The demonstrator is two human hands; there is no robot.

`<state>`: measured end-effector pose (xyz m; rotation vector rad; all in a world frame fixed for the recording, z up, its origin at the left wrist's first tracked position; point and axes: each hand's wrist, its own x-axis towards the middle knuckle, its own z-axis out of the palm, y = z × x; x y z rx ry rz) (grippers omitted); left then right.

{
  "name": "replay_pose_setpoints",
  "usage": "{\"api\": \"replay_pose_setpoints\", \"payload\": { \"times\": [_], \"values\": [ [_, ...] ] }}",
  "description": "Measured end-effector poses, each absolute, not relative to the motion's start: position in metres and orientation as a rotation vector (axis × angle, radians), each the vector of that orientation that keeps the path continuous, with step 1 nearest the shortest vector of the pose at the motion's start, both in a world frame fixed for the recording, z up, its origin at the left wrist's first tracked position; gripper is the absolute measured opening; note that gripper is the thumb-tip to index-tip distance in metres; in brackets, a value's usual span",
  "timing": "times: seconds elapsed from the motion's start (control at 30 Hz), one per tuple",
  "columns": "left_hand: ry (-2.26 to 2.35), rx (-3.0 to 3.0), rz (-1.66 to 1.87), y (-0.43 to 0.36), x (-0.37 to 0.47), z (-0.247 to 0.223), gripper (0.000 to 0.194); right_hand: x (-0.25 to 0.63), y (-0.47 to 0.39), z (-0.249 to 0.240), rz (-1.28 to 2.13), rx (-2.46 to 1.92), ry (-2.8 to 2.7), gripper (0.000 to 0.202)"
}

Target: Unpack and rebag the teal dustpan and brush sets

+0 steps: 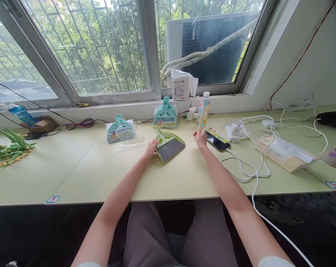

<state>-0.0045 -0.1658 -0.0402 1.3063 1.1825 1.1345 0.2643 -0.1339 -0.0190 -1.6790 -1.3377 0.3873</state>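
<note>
A small green hand brush with grey bristles (171, 149), nested with a matching green dustpan (181, 140), is tilted just over the table in front of me. My left hand (151, 148) is closed on its left edge, below the looped handle. To the right, my right hand (200, 138) is closed in a pinch beside the bottle; whatever its fingertips hold, if anything, is too small to make out. Close by that hand, a printed yellow-green card (218, 135) lies across a black phone (216, 142). Clear plastic wrapping (133, 142) lies left of my left hand.
Wrapped teal brush-and-dustpan sets (120, 129) and more teal sets (165, 115) stand toward the window. A drink bottle (203, 109) is behind my right hand. White cables (257, 172), a charger (236, 129) and a paper packet (286, 152) lie right; artificial green plants (10, 148) lie left.
</note>
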Motion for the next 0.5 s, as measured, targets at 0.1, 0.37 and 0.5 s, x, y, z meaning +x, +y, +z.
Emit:
{"api": "replay_pose_setpoints", "payload": {
  "times": [0.1, 0.37, 0.5],
  "values": [
    [1.165, 1.465, 1.144, -0.167, 0.002, -0.043, 0.041, 0.219, -0.156, -0.019, 0.285, -1.590, -1.725, 0.060],
    [1.121, 1.781, 1.188, -0.167, 0.008, -0.049, 0.048, 0.175, -0.186, -0.021, -0.208, -1.609, -2.124, 0.039],
    [1.026, 1.743, 1.071, -0.169, 0.006, -0.048, 0.050, 0.184, -0.179, -0.023, -0.127, -1.660, -2.166, 0.049]
  ]
}}
